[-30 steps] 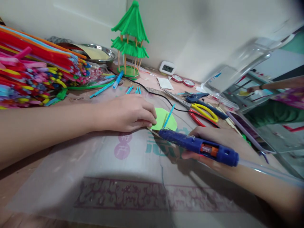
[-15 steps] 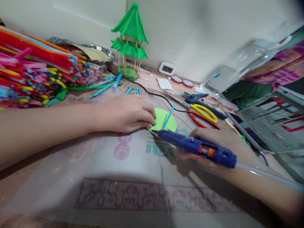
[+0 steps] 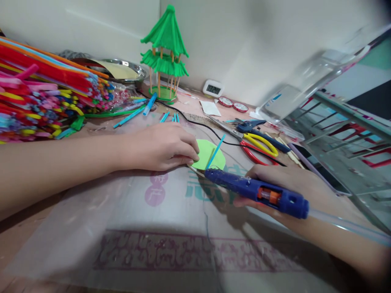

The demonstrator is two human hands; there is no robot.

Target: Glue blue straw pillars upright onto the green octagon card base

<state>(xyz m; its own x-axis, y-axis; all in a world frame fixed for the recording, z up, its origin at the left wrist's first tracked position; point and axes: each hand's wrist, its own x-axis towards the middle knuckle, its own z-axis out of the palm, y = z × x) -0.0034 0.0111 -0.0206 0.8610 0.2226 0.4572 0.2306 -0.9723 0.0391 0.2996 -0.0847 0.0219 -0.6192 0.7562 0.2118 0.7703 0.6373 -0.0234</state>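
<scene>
Pale wall [image 3: 229, 44] rises behind the cluttered surface [image 3: 18, 236]. On its clear plastic sheet [image 3: 137, 215] is a light-green polygon [image 3: 202, 151], with a thin blue stick [image 3: 215, 151] slanting up from it. The left hand's [image 3: 169, 146] fingers pinch its left edge; the right hand's [image 3: 277, 176] are wrapped around a blue glue gun [image 3: 238, 184], nozzle near the front edge.

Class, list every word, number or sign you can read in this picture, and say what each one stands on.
"特": the upper pink circle on the plastic sheet.
"产": the lower pink circle on the same sheet.
Large green characters, same sheet: partly covered by the glue gun, not surely readable.
White timer: digits too blurred to read surely.
Clear container: blue mark too blurred to read.
</scene>
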